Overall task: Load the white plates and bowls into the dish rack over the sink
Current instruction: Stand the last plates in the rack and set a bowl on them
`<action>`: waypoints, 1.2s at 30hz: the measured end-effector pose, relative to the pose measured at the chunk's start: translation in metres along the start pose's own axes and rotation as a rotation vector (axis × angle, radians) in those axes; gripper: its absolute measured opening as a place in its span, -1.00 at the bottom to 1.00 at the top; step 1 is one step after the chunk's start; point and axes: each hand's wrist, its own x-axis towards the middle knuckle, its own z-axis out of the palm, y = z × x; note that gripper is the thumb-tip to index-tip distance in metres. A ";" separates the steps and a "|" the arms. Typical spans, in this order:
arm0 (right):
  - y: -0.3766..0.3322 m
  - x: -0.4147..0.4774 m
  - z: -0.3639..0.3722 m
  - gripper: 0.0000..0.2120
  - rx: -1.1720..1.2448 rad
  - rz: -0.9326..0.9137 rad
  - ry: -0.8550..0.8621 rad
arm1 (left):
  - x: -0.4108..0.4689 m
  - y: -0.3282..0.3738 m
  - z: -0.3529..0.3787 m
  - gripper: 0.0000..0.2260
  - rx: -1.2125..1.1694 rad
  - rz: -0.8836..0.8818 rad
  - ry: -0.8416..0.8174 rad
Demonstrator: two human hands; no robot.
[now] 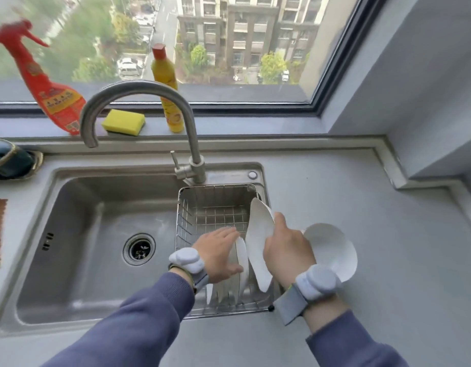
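A steel wire dish rack [215,205] hangs over the right end of the sink. Several white plates [242,263] stand on edge in its near part. My left hand [219,251] rests flat against the nearest upright plates, steadying them. My right hand [284,246] grips a white plate [258,234] by its right rim, tilted nearly upright over the rack's right side. A white bowl [332,250] lies on the counter just right of my right hand, partly hidden by my wrist.
A curved steel faucet [139,88] arches over the sink basin [96,234] with its drain. On the sill stand a red spray bottle [48,88], a yellow sponge [123,122] and a yellow bottle [168,88]. Grey counter [374,260] extends right; a wall corner juts in at far right.
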 end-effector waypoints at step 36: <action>-0.004 0.007 0.051 -0.72 0.158 0.098 -0.186 | 0.007 0.024 -0.003 -0.42 -0.137 -0.032 0.062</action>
